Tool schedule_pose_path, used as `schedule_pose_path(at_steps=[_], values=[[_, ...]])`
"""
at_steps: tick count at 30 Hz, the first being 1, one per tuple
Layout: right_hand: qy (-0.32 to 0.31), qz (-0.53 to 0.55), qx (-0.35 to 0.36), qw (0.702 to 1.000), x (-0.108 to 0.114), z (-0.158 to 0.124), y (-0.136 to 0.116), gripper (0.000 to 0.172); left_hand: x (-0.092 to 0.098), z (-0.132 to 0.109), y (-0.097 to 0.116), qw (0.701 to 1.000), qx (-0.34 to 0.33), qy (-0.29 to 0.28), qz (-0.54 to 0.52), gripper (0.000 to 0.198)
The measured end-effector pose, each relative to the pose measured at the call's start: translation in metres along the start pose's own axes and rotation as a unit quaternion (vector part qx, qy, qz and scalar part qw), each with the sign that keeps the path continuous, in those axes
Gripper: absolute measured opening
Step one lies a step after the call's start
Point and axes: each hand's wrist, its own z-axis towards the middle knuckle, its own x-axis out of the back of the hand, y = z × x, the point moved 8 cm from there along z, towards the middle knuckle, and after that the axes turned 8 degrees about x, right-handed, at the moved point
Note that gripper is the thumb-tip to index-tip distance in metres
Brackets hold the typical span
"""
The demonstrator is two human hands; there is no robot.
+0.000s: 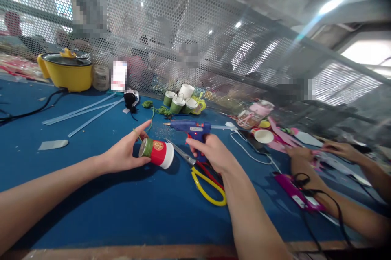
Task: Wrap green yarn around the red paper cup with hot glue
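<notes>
My left hand (126, 152) grips a red paper cup (157, 152) lying sideways, its base end partly wrapped in green cord. The index finger is stretched out above it. My right hand (210, 152) is closed round the handle of a blue hot glue gun (191, 127), whose nozzle points left above the cup. Yellow-handled scissors (203, 178) lie on the blue table (91, 199) just below both hands.
Green-wrapped cups (180, 101) and loose green cord (157, 109) stand at the back. Clear glue sticks (85, 111) lie at left, near a yellow pot (67, 71). A co-worker's hands (320, 152) work at right beside a purple glue gun (295, 191). Mesh fence behind.
</notes>
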Motion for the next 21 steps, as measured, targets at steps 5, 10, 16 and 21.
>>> schedule_pose_path(at_steps=[5, 10, 16, 21], values=[[-0.027, -0.04, 0.006, 0.999, -0.02, -0.019, -0.026, 0.02, 0.003, 0.003, -0.007, 1.0, 0.011, -0.011, -0.023, 0.089], [-0.033, -0.12, 0.025, 0.992, -0.023, -0.029, -0.036, 0.016, 0.005, 0.004, -0.01, 0.999, 0.021, -0.018, -0.019, 0.089], [-0.043, -0.19, 0.094, 0.976, -0.023, -0.034, -0.048, 0.017, 0.006, 0.004, -0.011, 0.999, 0.027, -0.012, -0.016, 0.089], [-0.041, -0.196, 0.118, 0.973, -0.024, -0.035, -0.048, 0.016, 0.006, 0.004, -0.011, 0.999, 0.03, -0.012, -0.017, 0.087]])
